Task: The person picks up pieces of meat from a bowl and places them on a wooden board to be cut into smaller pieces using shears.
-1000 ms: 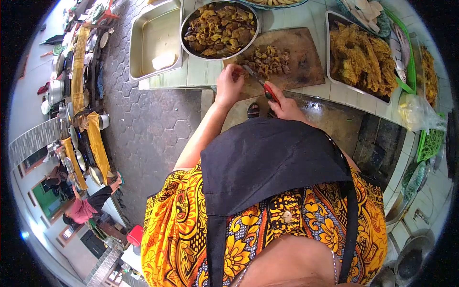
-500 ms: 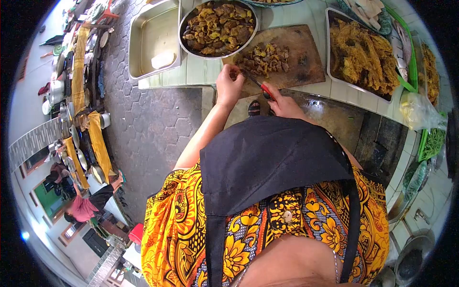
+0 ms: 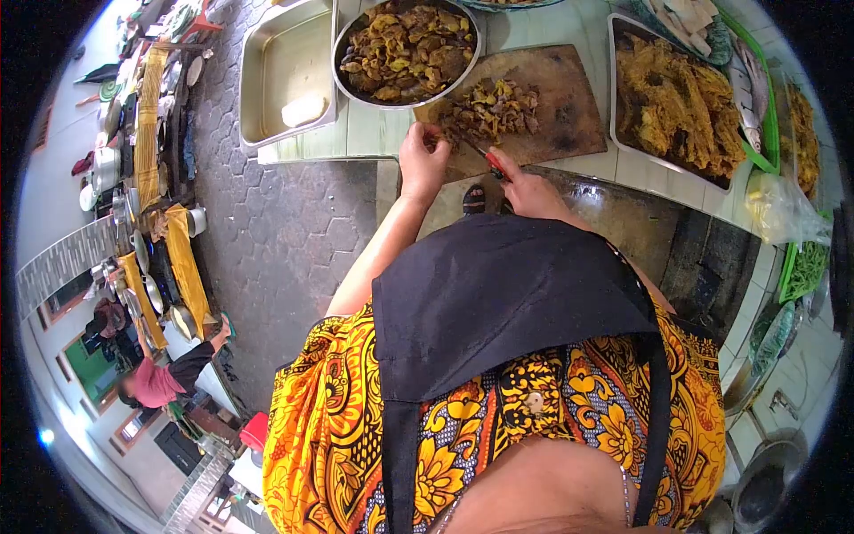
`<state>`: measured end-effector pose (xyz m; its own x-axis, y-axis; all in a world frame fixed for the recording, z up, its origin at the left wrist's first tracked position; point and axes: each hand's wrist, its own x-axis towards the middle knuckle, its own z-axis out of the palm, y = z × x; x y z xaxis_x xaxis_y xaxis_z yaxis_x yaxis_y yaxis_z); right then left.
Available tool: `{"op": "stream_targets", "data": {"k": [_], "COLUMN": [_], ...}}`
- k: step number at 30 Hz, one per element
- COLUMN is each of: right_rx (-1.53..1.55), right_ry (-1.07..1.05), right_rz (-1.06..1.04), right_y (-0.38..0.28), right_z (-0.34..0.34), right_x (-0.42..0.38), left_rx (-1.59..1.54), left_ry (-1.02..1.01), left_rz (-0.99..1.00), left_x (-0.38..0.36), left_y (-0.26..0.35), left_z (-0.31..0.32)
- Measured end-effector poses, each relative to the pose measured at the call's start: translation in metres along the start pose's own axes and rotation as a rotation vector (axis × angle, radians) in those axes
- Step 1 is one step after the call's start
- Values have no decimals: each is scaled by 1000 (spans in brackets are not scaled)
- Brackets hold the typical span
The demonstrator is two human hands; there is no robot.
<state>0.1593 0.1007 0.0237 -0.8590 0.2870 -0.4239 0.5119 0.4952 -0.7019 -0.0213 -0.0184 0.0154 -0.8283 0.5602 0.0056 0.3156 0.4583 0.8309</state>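
My left hand (image 3: 423, 162) pinches a small brown piece of meat at the left edge of the wooden cutting board (image 3: 569, 107). My right hand (image 3: 532, 191) is wrapped round the red handle of a cutting tool (image 3: 498, 165), whose dark blade points up and left at the board. Cut brown-yellow meat pieces (image 3: 498, 109) lie in a pile just beyond the blade. Behind my left hand stands a round metal bowl (image 3: 337, 67) full of larger meat pieces (image 3: 405, 52).
A steel tray (image 3: 285, 67) with a white object is at the left. To the right are a tray (image 3: 612, 89) of fried golden food, a fish (image 3: 745, 98), a plastic bag (image 3: 783, 206) and green vegetables (image 3: 808, 270). Another person (image 3: 156, 383) is at the far left.
The tool in my right hand has shifted slightly, with its handle a little further up and left. My left hand has barely moved. The other person at the far left has shifted slightly.
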Motion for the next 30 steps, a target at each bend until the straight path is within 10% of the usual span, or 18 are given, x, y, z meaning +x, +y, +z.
{"op": "stream_targets", "data": {"k": [30], "right_rx": [-163], "right_ry": [-49], "right_rz": [-43], "right_y": [-8], "right_z": [-13], "right_x": [-14], "left_rx": [99], "left_ry": [-25], "left_rz": [74], "left_x": [-2], "left_y": [-3], "left_z": [0]}}
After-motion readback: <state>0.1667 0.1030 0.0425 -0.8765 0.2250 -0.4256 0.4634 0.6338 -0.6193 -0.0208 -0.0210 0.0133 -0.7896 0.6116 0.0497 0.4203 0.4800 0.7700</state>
